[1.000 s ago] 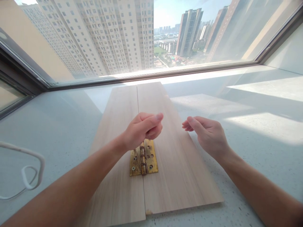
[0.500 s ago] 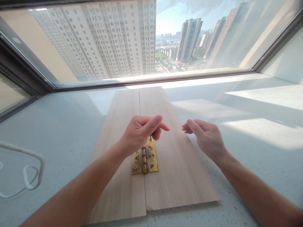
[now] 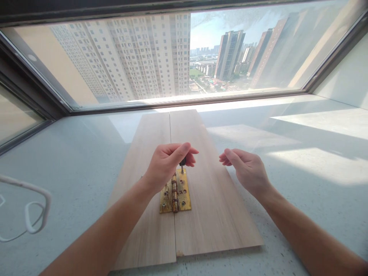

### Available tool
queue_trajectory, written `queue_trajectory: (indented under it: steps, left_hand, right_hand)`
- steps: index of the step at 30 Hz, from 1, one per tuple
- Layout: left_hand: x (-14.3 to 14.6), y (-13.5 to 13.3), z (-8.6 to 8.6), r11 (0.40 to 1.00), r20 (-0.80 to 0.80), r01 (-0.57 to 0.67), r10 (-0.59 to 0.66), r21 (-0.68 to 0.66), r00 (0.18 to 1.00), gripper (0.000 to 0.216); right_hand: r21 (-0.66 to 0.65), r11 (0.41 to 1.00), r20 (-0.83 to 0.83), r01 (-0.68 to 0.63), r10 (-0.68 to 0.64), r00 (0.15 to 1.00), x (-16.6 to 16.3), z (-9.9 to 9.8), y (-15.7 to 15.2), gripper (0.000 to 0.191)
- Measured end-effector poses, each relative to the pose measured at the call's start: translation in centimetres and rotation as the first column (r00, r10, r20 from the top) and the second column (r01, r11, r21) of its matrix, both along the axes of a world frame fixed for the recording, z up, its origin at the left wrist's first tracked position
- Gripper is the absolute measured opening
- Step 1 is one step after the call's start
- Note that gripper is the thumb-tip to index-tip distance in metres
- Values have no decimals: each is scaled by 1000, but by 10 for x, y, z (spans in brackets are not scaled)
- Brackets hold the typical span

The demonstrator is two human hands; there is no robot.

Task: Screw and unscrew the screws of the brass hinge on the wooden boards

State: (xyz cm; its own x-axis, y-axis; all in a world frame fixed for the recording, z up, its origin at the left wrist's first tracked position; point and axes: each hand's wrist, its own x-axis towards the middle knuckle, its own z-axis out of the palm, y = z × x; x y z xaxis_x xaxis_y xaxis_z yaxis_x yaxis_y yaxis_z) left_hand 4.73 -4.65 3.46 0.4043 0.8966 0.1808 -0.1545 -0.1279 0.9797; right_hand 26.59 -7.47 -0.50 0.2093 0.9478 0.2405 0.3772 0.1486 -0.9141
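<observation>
My left hand (image 3: 169, 165) is closed around a screwdriver (image 3: 182, 162), of which only part of the dark handle and a short metal shaft show. The shaft points down to the far end of the right leaf of a worn brass hinge (image 3: 186, 197). This hinge lies open across the seam between the left board (image 3: 146, 237) and the right board (image 3: 215, 218), both pale wood. Screw heads sit in some of its holes, and my left hand covers its far left part. Over the right board's edge, my right hand (image 3: 248, 166) has thumb and fingers pinched together; anything in them is hidden.
The boards lie on a speckled pale sill (image 3: 287, 214) below a large window (image 3: 161, 61) with a dark frame. A white looped cable or handle-like object (image 3: 47, 207) is at the left edge. Sunlight patches fall on the right side.
The view has tilted up slightly. My left hand has turned a little around the screwdriver, its forefinger drawn in, and more of the shaft shows. My right hand stays pinched in nearly the same place.
</observation>
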Motion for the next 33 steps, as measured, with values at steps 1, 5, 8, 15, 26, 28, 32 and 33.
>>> queue_trajectory:
  steps: [1, 5, 8, 15, 26, 28, 32, 33]
  left_hand:
    - [-1, -1, 2, 999, -24, 35, -35, -1, 999, 36]
    - [0, -5, 3, 997, -22, 80, -80, -15, 997, 36]
    - [2, -5, 0, 997, 31, 70, -69, -41, 997, 27]
    - [9, -11, 4, 967, -69, -229, 237, 109, 969, 25]
    - [34, -18, -15, 924, -47, -379, 381, 45, 923, 54]
    - [34, -15, -15, 925, -51, -377, 379, 42, 924, 56]
    - [32, -7, -14, 955, -34, -297, 297, 1, 954, 57]
    - [30, -4, -15, 964, -24, -264, 264, -9, 964, 57]
  right_hand:
    - [3, 1000, 3, -1, 1, 1000, 0, 0, 0, 36]
    - [6, 1000, -3, -7, 7, 1000, 1, 0, 1, 36]
    - [9, 1000, -8, -12, 12, 1000, 1, -1, 1, 37]
    - [-12, 1000, 16, -1, 1, 1000, 3, -2, 1, 37]
    - [-34, 999, 57, -25, 27, 998, 3, 0, 0, 38]
    - [-35, 999, 56, -27, 29, 998, 3, -1, -1, 38]
    - [-39, 999, 36, -17, 18, 999, 5, -5, 0, 38]
    - [-41, 999, 30, -16, 17, 999, 6, -6, 0, 38]
